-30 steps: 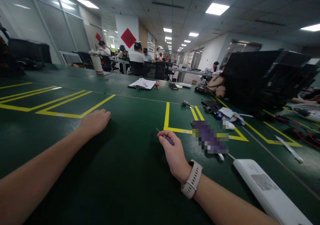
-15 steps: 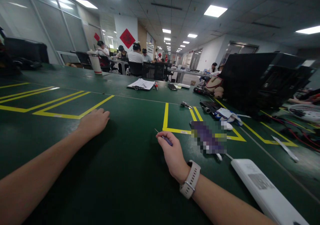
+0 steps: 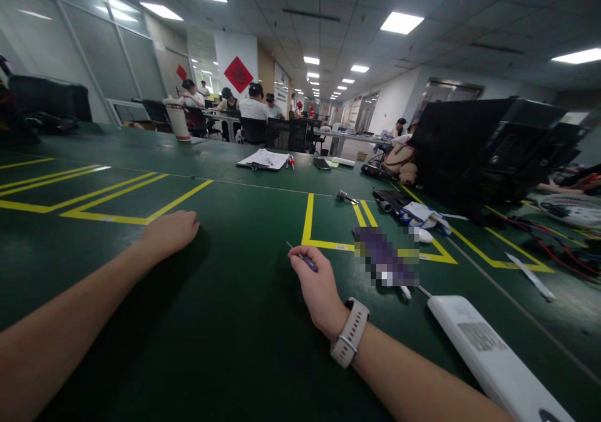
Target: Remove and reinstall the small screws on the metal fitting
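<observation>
My right hand (image 3: 318, 284) pinches a small screwdriver (image 3: 307, 262) with a purple handle just above the green table. Its thin metal shaft points up and to the left, away from the fingers. My left hand (image 3: 171, 237) rests on the table with its fingers curled under, beside the corner of a yellow tape outline (image 3: 149, 220). The inside of that hand is hidden, so I cannot make out whether anything is in it. To the right of my right hand lies a flat purple item (image 3: 385, 256), blurred by pixelation.
A white power strip (image 3: 488, 347) lies at the lower right. Farther back are a metal tool piece (image 3: 346, 196), a blue-and-white cloth (image 3: 425, 215), papers (image 3: 263, 158), a phone (image 3: 322, 164) and a cup (image 3: 178, 121). A large black case (image 3: 460, 140) stands at right. Several people sit beyond.
The whole view has shifted slightly. My left hand has drawn its fingers in a little more. My right hand keeps its grip on the screwdriver.
</observation>
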A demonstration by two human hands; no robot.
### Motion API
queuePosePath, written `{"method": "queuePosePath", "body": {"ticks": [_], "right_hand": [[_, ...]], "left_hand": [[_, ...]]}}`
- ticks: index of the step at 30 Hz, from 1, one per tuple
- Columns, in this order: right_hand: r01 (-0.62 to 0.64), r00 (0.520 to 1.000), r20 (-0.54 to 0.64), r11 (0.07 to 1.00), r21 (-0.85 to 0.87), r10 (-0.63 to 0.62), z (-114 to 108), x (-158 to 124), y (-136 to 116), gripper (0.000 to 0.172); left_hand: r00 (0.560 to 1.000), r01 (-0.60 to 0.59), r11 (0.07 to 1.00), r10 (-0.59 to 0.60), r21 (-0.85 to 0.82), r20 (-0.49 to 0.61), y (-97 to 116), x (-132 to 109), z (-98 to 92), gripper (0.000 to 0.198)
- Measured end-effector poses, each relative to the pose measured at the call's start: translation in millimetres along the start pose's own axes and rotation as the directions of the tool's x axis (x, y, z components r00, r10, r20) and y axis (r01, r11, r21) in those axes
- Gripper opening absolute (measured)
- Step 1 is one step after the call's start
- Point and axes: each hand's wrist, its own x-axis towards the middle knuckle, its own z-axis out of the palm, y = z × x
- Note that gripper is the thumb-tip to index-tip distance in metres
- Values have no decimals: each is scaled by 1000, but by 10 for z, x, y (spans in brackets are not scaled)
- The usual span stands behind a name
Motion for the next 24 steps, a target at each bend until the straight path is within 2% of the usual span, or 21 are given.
{"method": "queuePosePath", "body": {"ticks": [5, 11, 16, 20, 24], "right_hand": [[-14, 1000, 17, 1000, 21, 14, 3, -7, -14, 13], [16, 999, -50, 995, 101, -11, 12, 39, -5, 11], [39, 990, -140, 987, 157, -17, -11, 136, 15, 12], [36, 986, -164, 982, 188, -5, -19, 155, 19, 10], [39, 987, -160, 977, 208, -5, -25, 143, 16, 10]], "left_hand": [[999, -34, 999, 34, -33, 3, 272, -93, 12, 33], [976, -217, 972, 219, -85, 12, 939, -280, 108, 23], [899, -436, 893, 437, -114, -9, 1388, -654, 44, 22], [813, -576, 802, 582, -157, -12, 1583, -893, 24, 20], [815, -573, 801, 579, -174, -21, 1634, -949, 25, 20]]}}
